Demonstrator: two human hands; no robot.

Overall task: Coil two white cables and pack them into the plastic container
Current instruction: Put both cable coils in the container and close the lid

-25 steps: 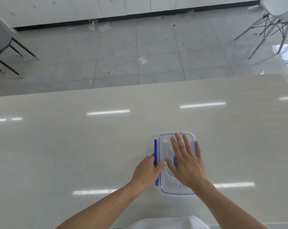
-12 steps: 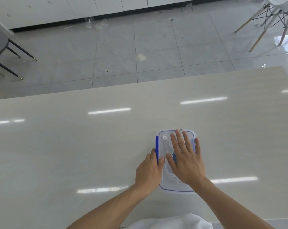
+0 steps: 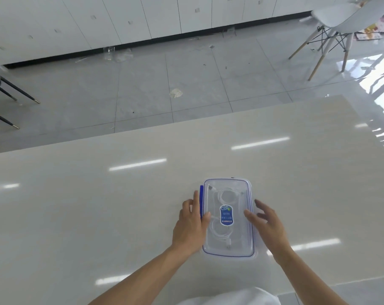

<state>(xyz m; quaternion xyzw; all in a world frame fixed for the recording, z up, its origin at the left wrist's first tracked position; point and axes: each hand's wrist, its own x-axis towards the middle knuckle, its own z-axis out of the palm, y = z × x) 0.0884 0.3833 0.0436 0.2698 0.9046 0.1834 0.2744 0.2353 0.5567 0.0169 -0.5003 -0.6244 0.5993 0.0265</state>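
Observation:
A clear plastic container (image 3: 228, 188) with a blue-trimmed lid and a blue oval label stands on the pale table, near its front edge. Through the lid I see two coiled white cables (image 3: 221, 233) inside, one coil behind the other. My left hand (image 3: 190, 225) rests against the container's left side by the blue latch, thumb on the lid edge. At the container's right edge is my right hand (image 3: 267, 225), fingers spread, fingertips touching the lid rim.
The glossy table (image 3: 98, 205) stretches left and right of the container. Beyond its far edge lies a tiled floor with a white chair (image 3: 331, 25) at the back right and dark chair legs (image 3: 8, 100) at the left. White cloth (image 3: 228, 298) shows at the bottom.
My right hand has lifted off the lid's top and slid to the container's right edge, uncovering the label and cables. The left hand stays at the left latch. The view tilted up.

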